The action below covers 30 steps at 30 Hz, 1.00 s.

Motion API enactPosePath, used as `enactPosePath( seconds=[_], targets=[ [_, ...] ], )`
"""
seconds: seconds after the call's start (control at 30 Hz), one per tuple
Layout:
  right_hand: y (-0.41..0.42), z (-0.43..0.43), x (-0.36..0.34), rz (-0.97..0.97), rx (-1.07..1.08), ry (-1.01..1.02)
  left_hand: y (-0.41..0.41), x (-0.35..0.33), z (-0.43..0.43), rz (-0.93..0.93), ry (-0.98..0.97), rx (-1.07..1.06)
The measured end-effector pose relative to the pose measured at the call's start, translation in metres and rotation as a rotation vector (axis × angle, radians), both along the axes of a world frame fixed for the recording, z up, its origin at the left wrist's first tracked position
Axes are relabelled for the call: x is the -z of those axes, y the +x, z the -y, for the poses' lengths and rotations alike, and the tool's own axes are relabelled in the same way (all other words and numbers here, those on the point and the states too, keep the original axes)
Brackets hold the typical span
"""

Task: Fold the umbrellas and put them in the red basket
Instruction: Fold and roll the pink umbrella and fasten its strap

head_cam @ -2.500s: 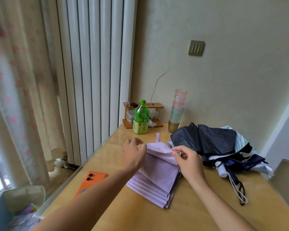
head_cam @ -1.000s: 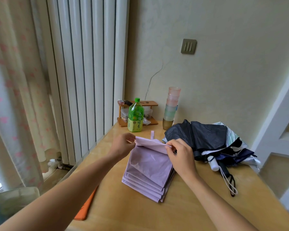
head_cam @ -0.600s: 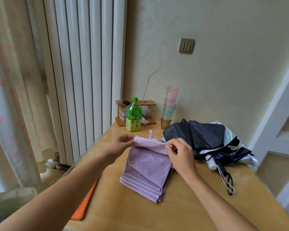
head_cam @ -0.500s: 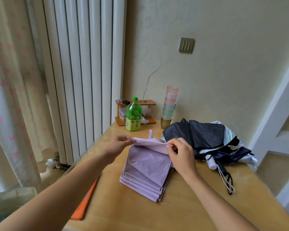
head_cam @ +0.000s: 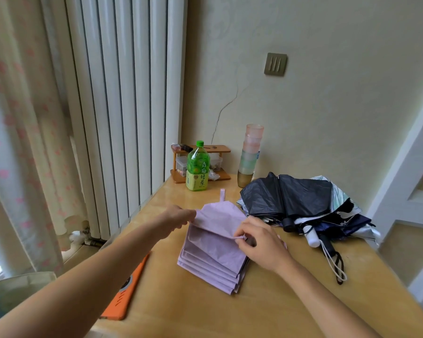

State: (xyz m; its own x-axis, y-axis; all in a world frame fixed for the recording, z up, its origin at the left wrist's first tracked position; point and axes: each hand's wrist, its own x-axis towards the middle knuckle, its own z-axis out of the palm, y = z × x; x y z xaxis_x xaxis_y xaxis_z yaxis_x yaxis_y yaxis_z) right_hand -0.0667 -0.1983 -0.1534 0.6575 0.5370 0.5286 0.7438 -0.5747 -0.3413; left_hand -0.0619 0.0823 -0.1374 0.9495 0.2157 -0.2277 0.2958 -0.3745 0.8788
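A lilac umbrella (head_cam: pixel 213 252) lies on the wooden table (head_cam: pixel 266 311), its canopy panels stacked flat in layers, its strap pointing to the back. My left hand (head_cam: pixel 178 219) pinches the top panel's left edge. My right hand (head_cam: pixel 259 242) pinches the same panel's right edge near the ribs. To the right lies a heap of other collapsed umbrellas: a black one (head_cam: pixel 291 198) on top, a navy one (head_cam: pixel 344 225) and a white patterned one under it, with handles and cords (head_cam: pixel 337 267) trailing forward. No red basket is in view.
An orange phone (head_cam: pixel 125 293) lies at the table's left edge under my left forearm. At the back stand a green tea bottle (head_cam: pixel 197 167), a small wooden rack (head_cam: pixel 205 162) and a stack of plastic cups (head_cam: pixel 250 154). A radiator and curtain stand on the left.
Both hands kept their pinch on the top lilac panel. My right hand has drawn its edge down and toward me, and the panel has folded over the stack.
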Motion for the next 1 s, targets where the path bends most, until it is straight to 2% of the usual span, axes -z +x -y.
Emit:
enactPosePath(
  seconds=[0.07, 0.13, 0.2, 0.27, 0.33, 0.47, 0.6, 0.7, 0.77, 0.9, 0.97, 1.0],
  targets=[
    [0.0, -0.002, 0.009, -0.057, -0.046, -0.083, 0.002, 0.004, 0.01, 0.09, 0.245, -0.068],
    [0.001, -0.003, 0.018, -0.108, -0.068, -0.147, 0.006, 0.007, 0.024, 0.272, 0.536, -0.068],
    [0.002, -0.003, 0.024, -0.142, -0.081, -0.194, 0.01, 0.012, 0.04, 0.431, 0.647, 0.066],
    [0.002, -0.003, 0.029, -0.166, -0.1, -0.227, 0.017, 0.024, 0.054, 0.471, 0.729, 0.203],
    [0.001, -0.003, 0.034, -0.196, -0.129, -0.259, 0.024, 0.04, 0.064, 0.445, 0.823, 0.251],
    [0.002, -0.004, 0.038, -0.26, -0.19, -0.278, 0.028, 0.077, 0.073, 0.429, 0.881, 0.178],
    [0.011, -0.005, 0.03, -0.308, -0.182, -0.151, 0.03, 0.104, 0.078, 0.569, 0.935, 0.086],
    [0.043, -0.008, 0.026, -0.162, -0.039, 0.07, 0.034, 0.109, 0.08, 0.633, 0.959, 0.063],
    [0.076, -0.01, 0.025, -0.157, 0.13, 0.136, 0.037, 0.111, 0.08, 0.645, 0.981, 0.056],
    [0.137, -0.019, 0.022, -0.452, 0.483, -0.023, 0.043, 0.114, 0.082, 0.616, 0.976, 0.053],
    [0.158, -0.027, 0.024, -0.571, 0.565, -0.103, 0.046, 0.115, 0.082, 0.608, 0.983, 0.051],
    [0.165, -0.032, 0.024, -0.623, 0.585, -0.076, 0.047, 0.117, 0.082, 0.608, 0.984, 0.051]
  ],
)
